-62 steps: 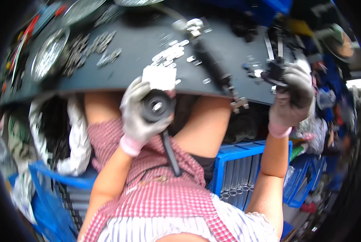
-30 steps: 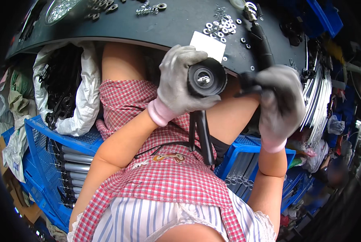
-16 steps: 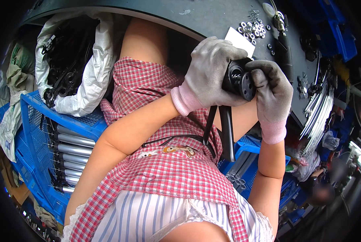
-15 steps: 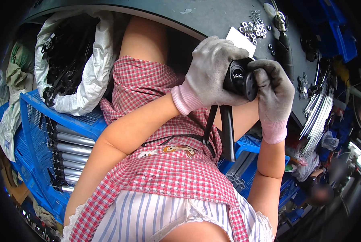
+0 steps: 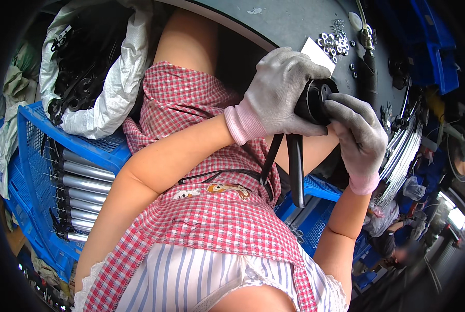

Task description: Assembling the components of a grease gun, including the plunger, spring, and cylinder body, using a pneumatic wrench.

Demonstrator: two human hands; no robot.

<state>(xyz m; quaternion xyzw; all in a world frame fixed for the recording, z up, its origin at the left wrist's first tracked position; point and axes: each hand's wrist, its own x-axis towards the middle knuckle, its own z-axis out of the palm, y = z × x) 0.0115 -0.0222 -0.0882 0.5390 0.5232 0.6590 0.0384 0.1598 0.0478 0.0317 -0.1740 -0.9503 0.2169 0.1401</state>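
The black part [image 5: 309, 104] lies between both hands, gripped on its left by the curled left hand [image 5: 280, 92]. Its right end is met by the right hand [image 5: 361, 134], fingers bent; whether anything is pinched there cannot be told.

Dark grey workbench [image 5: 287, 26] along the top, its near edge pale, one whitish patch on the surface. Blue lattice-walled crate [image 5: 32, 125] to the left, open white woven sack [image 5: 107, 112] at its upper rim; drab cloth or sacking [image 5: 15, 109] bunched at far left. Second blue crate [image 5: 319, 189] below the bench's right end. Deep-blue bin [image 5: 432, 47] at upper right. Plastic bags [image 5: 383, 218] heaped lower down that side. Beyond, a hard white glare [image 5: 457, 218], lamp or window, I can't tell which. Lower right corner dim, surfaces unclear.
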